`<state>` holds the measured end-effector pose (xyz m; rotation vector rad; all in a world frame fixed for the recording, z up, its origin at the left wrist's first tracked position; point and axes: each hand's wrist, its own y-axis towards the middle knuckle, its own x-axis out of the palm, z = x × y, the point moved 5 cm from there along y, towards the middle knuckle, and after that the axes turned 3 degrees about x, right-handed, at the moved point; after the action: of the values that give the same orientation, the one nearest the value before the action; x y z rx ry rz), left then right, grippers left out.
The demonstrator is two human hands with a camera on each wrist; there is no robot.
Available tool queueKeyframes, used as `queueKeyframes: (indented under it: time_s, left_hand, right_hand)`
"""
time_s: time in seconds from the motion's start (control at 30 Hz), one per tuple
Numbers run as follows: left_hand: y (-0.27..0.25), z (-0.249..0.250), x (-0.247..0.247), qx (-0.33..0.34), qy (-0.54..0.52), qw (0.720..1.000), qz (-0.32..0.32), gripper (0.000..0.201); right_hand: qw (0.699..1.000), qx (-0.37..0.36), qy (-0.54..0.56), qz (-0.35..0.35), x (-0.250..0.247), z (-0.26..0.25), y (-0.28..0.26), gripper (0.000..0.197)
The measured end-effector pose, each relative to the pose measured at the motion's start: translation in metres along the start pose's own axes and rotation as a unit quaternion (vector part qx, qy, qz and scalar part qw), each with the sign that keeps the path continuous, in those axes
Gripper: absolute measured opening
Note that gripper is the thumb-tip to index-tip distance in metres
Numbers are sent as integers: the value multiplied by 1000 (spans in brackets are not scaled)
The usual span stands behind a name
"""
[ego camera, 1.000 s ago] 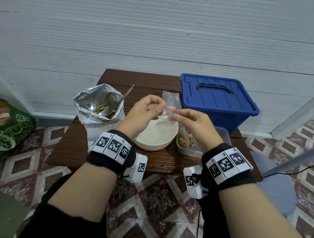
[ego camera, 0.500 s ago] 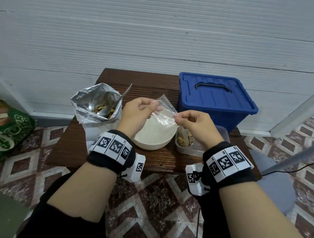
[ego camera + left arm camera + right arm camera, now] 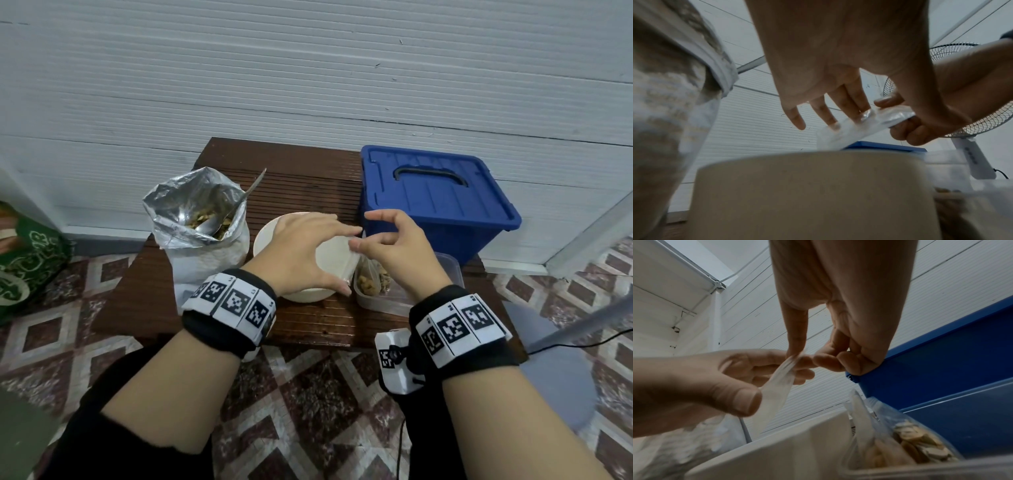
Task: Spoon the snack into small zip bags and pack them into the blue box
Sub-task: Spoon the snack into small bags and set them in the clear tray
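An empty clear zip bag [image 3: 337, 260] hangs above the white bowl [image 3: 270, 233], near the middle of the wooden surface [image 3: 308, 192]. The right hand [image 3: 394, 246] pinches its top edge between thumb and forefinger, the other fingers curled in. The left hand [image 3: 301, 253] has its fingers spread along the bag's far side and its thumb low at the bag's near corner; that grip is loose rather than pressed together.

The right wrist view shows the pinch on the zip bag [image 3: 774, 394] plainly (the head view only hints at it), and also filled bags of snack [image 3: 916, 446] standing in a clear tub [image 3: 411, 301] at the surface's front right. The left wrist view shows the left fingertips [image 3: 863, 113] touching the film, with the bowl blurred below.

The blue box [image 3: 438, 198], lid on, sits at the back right corner. The foil snack bag [image 3: 198, 219] with a spoon [image 3: 236, 205] in it stands at the left edge; the spoon's bowl is half buried.
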<state>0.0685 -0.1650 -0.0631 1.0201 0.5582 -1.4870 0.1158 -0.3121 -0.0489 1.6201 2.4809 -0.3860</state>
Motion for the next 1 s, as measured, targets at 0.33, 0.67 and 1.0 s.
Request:
queueKeyframes:
  time_s: [0.33, 0.67, 1.0]
  left_hand:
    - [-3, 2, -11, -43, -70, 992, 94, 77]
    - [-5, -1, -17, -78, -178, 967, 164, 40]
    - [-15, 6, -40, -100, -232, 939, 233, 38]
  right_hand:
    - [999, 21, 40, 2, -1, 3, 2, 24]
    - [1000, 18, 21, 10, -1, 5, 3, 22]
    - [998, -27, -2, 60, 2, -10, 4, 11]
